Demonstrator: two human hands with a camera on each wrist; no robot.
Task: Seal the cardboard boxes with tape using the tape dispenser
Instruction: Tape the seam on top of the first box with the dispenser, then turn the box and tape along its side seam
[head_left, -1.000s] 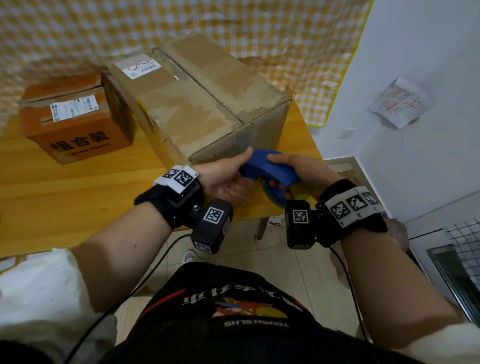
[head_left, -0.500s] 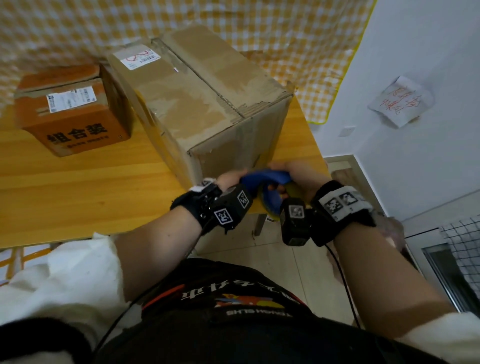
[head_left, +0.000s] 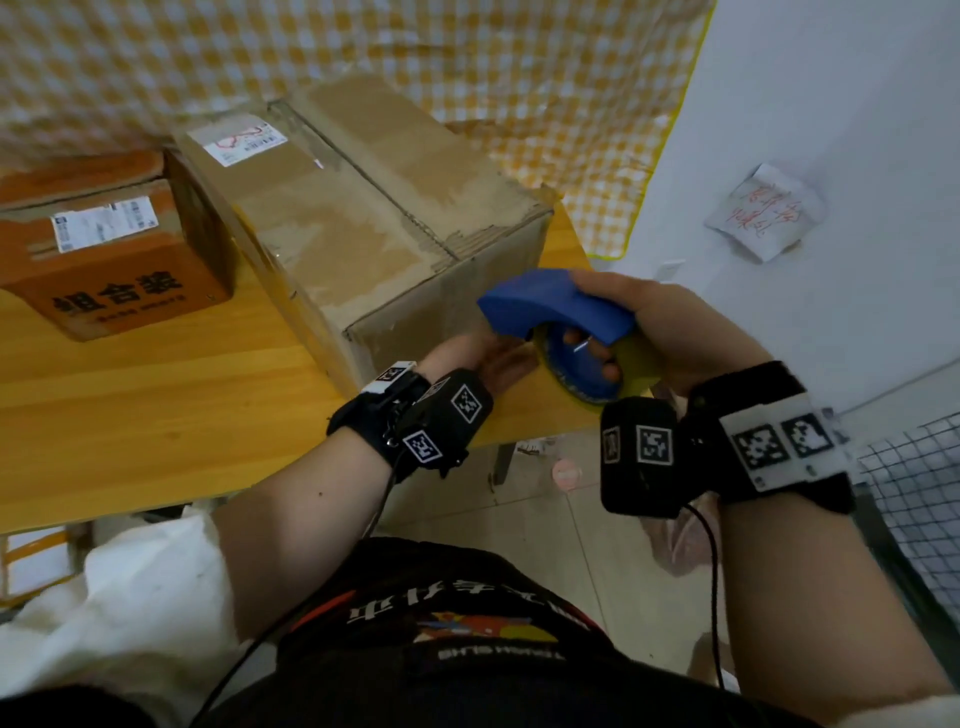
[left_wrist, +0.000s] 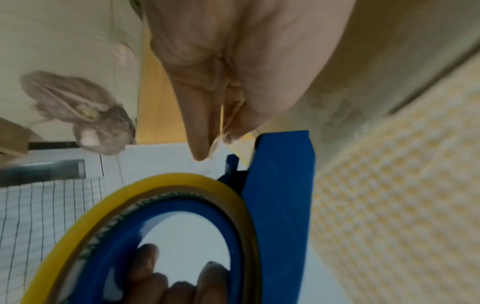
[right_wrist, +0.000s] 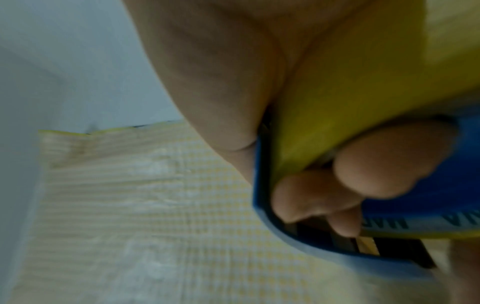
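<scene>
A large worn cardboard box (head_left: 363, 218) stands on the wooden table (head_left: 156, 405), its top flaps closed along a centre seam. My right hand (head_left: 675, 332) grips the blue tape dispenser (head_left: 556, 312) just in front of the box's near right corner, with its fingers (left_wrist: 155, 283) hooked through the yellow tape roll (left_wrist: 166, 181). Below the dispenser's nose, my left hand (head_left: 488, 358) pinches the clear tape end (left_wrist: 222, 121) between thumb and fingers, close to the box's front face. The right wrist view is blurred and shows the fingers (right_wrist: 337, 185) on the roll.
A smaller orange-brown box (head_left: 104, 249) with a white label sits left of the large one. Yellow checked cloth (head_left: 467, 62) hangs behind the table. A white wall with a paper note (head_left: 763, 213) is at the right, a wire grid (head_left: 909, 493) lower right.
The dispenser has risen from the table edge to the box's near corner. My left hand has turned under its nose and taken hold of the tape end.
</scene>
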